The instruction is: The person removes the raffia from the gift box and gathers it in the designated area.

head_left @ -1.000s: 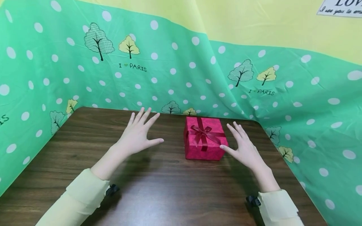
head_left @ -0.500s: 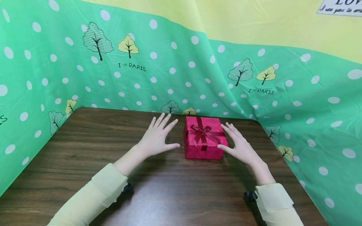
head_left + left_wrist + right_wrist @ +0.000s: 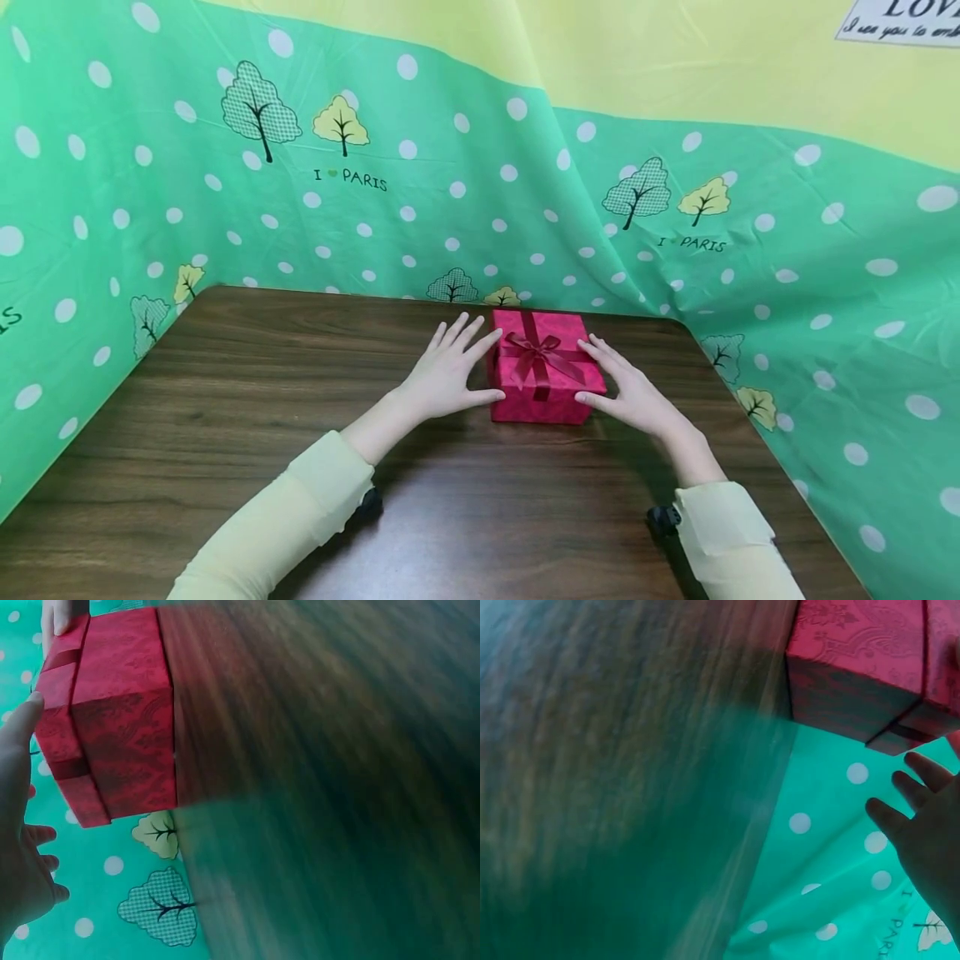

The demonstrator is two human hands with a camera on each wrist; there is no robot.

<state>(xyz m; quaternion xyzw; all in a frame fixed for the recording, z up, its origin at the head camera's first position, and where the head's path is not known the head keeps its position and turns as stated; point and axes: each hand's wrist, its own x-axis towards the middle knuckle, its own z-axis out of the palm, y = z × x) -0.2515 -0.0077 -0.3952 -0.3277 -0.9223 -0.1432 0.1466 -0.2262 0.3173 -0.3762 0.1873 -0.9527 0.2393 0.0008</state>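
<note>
The red gift box [image 3: 558, 392] stands upright on the brown table [image 3: 487, 517], between the two hands, with its ribbon bow [image 3: 542, 352] on the top. The left hand [image 3: 446, 371] has just come closer, and its thumb tip now reaches the near left edge of the box; the right hand [image 3: 630, 392] has moved only a little inward at the opposite side. In my judgement, this means that the box is framed from both sides, but it is not yet held. The fingers of both hands are spread apart and clamped on nothing; if any fingertip already touches the box, I cannot tell. Beyond the fingers hangs the dotted green cloth [image 3: 450, 225], and behind the wrists are pale sleeves [image 3: 288, 508]
</note>
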